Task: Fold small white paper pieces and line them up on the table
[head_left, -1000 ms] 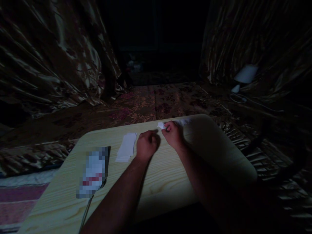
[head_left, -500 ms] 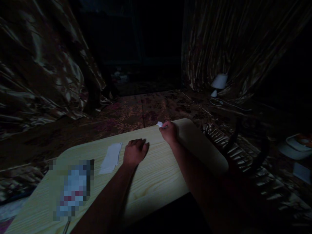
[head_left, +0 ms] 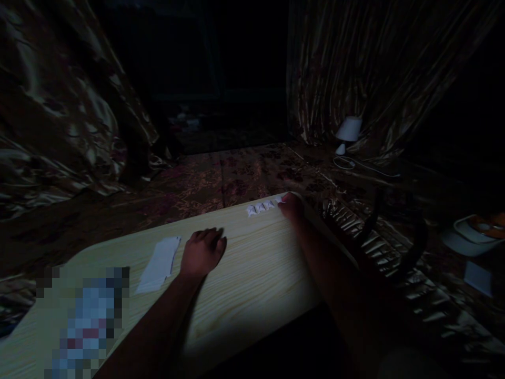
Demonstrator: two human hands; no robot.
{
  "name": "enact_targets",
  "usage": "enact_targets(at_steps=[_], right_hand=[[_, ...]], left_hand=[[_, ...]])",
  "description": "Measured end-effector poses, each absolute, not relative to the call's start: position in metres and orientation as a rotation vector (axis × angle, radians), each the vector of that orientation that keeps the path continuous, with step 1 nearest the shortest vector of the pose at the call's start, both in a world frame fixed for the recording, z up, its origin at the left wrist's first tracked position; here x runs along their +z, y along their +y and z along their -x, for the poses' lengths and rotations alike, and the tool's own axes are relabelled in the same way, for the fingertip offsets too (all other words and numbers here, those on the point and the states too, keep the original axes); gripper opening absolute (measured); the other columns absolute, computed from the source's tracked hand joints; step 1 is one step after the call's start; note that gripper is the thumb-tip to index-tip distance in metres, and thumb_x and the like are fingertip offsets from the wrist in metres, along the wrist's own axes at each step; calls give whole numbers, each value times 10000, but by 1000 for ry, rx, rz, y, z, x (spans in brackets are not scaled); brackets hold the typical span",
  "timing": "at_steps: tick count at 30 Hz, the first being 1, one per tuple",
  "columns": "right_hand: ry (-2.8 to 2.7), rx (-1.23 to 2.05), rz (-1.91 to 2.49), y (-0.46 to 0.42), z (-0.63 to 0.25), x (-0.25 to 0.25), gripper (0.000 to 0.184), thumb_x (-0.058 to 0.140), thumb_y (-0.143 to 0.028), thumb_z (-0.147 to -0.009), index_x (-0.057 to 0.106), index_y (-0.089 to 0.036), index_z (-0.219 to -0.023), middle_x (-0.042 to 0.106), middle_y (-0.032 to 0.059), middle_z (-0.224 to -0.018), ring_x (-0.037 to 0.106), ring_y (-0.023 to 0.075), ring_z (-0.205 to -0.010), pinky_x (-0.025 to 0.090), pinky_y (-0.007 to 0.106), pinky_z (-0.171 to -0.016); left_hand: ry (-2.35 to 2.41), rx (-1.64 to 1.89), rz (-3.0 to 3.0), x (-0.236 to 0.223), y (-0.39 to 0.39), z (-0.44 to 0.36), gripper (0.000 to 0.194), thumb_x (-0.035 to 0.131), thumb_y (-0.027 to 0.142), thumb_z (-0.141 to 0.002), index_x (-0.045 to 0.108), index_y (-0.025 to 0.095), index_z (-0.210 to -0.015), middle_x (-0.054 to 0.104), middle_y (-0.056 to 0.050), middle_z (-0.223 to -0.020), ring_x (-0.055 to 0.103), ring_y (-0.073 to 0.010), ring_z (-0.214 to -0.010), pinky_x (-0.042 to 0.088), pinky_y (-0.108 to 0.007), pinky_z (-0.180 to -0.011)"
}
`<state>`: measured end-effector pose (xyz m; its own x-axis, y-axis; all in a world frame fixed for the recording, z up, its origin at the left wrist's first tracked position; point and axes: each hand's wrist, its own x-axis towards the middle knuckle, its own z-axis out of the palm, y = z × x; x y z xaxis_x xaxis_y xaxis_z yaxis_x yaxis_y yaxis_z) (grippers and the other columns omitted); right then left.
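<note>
My right hand [head_left: 292, 207] is at the far edge of the light wooden table [head_left: 240, 273], close to its right corner. Its closed fingers are on a small white folded paper [head_left: 281, 199], partly hidden by them. Just left of it, small folded white papers [head_left: 261, 208] with creased tops stand in a row along that edge. My left hand [head_left: 203, 251] lies on the tabletop, palm down, holding nothing, its fingers loosely bent and apart. A stack of white paper strips [head_left: 158, 265] lies to the left of that hand.
A pixelated, blurred item [head_left: 89, 321] lies on the table's left end. On the carpet beyond are a small white lamp [head_left: 349, 129] with its cord, a pale cap [head_left: 471, 235] and a flat white object [head_left: 478, 279]. Patterned curtains [head_left: 327, 68] hang behind; the room is dark.
My right hand has moved right along the far edge, uncovering the row of folded papers. The left hand stays resting beside the paper strips. The view has turned slightly right.
</note>
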<state>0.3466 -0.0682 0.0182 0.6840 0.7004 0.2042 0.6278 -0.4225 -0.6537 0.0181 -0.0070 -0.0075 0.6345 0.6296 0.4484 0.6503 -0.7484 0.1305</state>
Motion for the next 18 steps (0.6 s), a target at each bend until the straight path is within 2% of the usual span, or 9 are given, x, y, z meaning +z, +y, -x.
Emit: enact_targets(at_steps=[13,18], right_hand=[[-1101,50,2197,-52,-362,-7,177,667,-353,-735,663,-224,-855,716,29,-846,642,175,-781,446,267,-721],[-1072,97,2119,-54,-364,-9,129,597,-264,-788,681,-210,-871,727,38,-879,654,166,-792,456,251,-718]], left_hand=[[-1096,-743,2788,-8,-7,-21,412,454,412,-883,659,235,-1193,669,-79,-1208,587,-287,-1125,407,-447,-1016],[-1123,-747,2790,-7,-9,-22,403,459,404,-883,671,229,-1178,669,-85,-1208,588,-286,-1128,406,-449,-1016]])
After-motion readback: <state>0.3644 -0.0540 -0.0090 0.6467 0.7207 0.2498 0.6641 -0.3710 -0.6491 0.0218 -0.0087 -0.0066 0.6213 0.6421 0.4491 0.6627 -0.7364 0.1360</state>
